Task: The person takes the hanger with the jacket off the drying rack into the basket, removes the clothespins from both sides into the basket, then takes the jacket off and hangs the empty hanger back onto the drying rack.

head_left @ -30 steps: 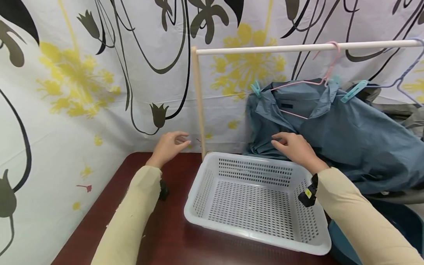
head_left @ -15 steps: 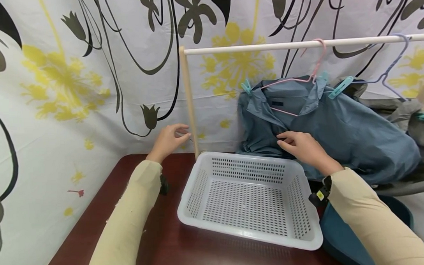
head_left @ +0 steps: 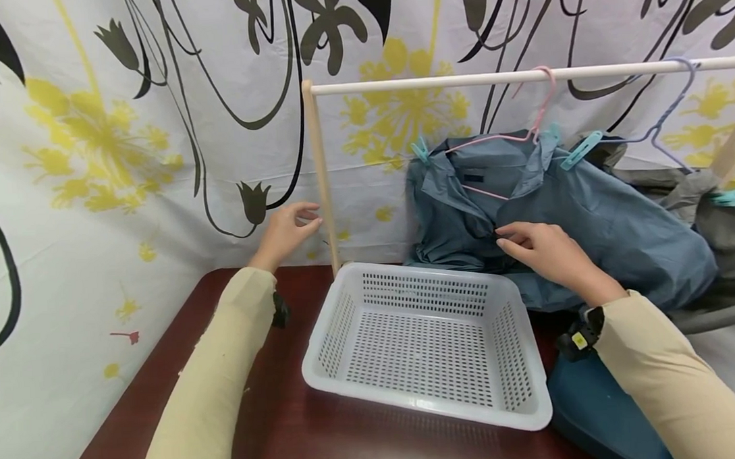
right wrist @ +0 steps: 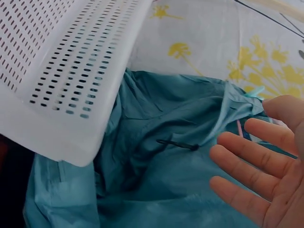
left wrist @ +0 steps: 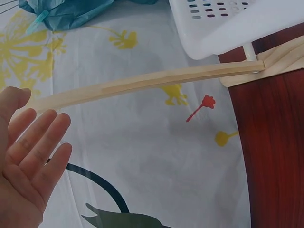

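My left hand point(head_left: 285, 234) is raised beside the left wooden post point(head_left: 320, 177) of a drying rack, fingers loosely bent. In the left wrist view nothing lies in that hand point(left wrist: 33, 161). In front of a blue-grey jacket point(head_left: 604, 228) hovers my right hand point(head_left: 544, 254); its relaxed fingers hold nothing in the right wrist view. The jacket hangs from a pink hanger point(head_left: 544, 105) with teal clothespins point(head_left: 582, 150) at its shoulders. Below and between the hands stands a white perforated basket point(head_left: 422, 404), with only its own slotted floor showing inside.
A white rail point(head_left: 435, 82) runs across the top. At right, a blue-purple hanger point(head_left: 673, 104) carries a grey garment point(head_left: 733, 244). A dark blue tub point(head_left: 599, 410) sits under my right forearm. The dark red table point(head_left: 277, 422) meets a patterned cloth wall point(head_left: 161, 230).
My right hand has moved right across the jacket's front, away from the basket. The left hand has risen slightly beside the post. The head view has shifted to the right.
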A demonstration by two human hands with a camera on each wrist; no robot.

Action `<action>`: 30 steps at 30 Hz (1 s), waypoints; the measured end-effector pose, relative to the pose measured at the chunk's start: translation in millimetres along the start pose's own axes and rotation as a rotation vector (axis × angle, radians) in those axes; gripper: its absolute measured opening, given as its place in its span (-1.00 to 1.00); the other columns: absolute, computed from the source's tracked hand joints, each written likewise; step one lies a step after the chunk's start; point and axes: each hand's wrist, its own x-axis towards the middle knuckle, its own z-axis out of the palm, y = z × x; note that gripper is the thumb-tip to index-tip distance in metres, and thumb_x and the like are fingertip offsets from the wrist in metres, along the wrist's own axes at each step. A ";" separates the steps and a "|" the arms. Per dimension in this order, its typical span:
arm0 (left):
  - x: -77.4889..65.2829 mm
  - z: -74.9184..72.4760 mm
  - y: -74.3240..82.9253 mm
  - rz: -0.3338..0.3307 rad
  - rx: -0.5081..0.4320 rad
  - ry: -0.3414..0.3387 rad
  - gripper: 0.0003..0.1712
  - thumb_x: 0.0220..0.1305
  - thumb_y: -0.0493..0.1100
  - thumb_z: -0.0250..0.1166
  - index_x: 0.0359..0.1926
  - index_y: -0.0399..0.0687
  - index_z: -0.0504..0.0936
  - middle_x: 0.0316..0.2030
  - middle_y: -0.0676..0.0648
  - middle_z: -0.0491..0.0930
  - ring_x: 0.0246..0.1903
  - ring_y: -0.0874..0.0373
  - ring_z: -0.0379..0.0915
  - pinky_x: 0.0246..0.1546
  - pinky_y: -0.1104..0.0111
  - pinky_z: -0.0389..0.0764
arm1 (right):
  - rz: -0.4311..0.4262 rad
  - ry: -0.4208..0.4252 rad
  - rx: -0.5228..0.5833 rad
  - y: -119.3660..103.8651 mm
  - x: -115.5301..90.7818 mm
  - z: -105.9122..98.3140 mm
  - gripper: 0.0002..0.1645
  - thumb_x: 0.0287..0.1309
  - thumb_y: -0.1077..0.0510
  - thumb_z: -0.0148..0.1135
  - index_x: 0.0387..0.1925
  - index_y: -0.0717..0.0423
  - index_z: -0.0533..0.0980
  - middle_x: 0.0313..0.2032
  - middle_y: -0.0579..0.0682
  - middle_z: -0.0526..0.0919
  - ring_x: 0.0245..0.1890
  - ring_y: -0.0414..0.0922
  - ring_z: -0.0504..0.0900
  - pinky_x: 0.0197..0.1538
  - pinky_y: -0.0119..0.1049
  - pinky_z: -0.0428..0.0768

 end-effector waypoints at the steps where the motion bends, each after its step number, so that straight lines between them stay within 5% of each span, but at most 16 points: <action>1: 1.0 -0.8 0.3 -0.005 0.001 0.003 -0.62 0.21 -0.25 0.26 0.04 -0.32 0.55 -0.18 -0.28 0.62 -0.30 -0.12 0.60 -0.23 0.11 0.57 | -0.003 0.000 -0.002 -0.3 -1.2 -1.8 -0.47 0.34 -0.05 -0.01 0.15 0.23 0.42 -0.15 0.24 0.62 -0.18 0.14 0.58 -0.19 0.09 0.51; 10: 14.3 -7.9 5.6 -0.055 -0.019 0.039 -0.62 0.24 -0.22 0.24 0.08 -0.24 0.53 -0.15 -0.24 0.62 -0.24 -0.09 0.58 -0.22 0.12 0.57 | -0.033 0.016 -0.055 -2.3 -10.2 -21.8 -0.49 0.35 -0.06 -0.02 0.14 0.21 0.43 -0.19 0.21 0.63 -0.20 0.13 0.58 -0.21 0.12 0.51; 20: 29.7 -11.2 7.6 -0.040 -0.003 0.138 -0.62 0.22 -0.23 0.25 0.06 -0.25 0.55 -0.18 -0.26 0.63 -0.26 -0.10 0.60 -0.23 0.13 0.57 | -0.026 0.053 -0.090 -4.0 -20.8 -47.6 -0.52 0.33 -0.03 0.02 0.14 0.19 0.44 -0.18 0.22 0.62 -0.21 0.13 0.57 -0.24 0.13 0.50; 30: 39.4 -9.8 6.3 -0.051 -0.074 0.151 -0.63 0.20 -0.26 0.26 0.03 -0.30 0.56 -0.21 -0.28 0.64 -0.27 -0.11 0.60 -0.23 0.16 0.56 | -0.026 0.109 -0.143 -4.3 -33.2 -75.5 -0.54 0.32 -0.01 0.03 0.12 0.18 0.45 -0.22 0.22 0.63 -0.20 0.17 0.56 -0.24 0.18 0.46</action>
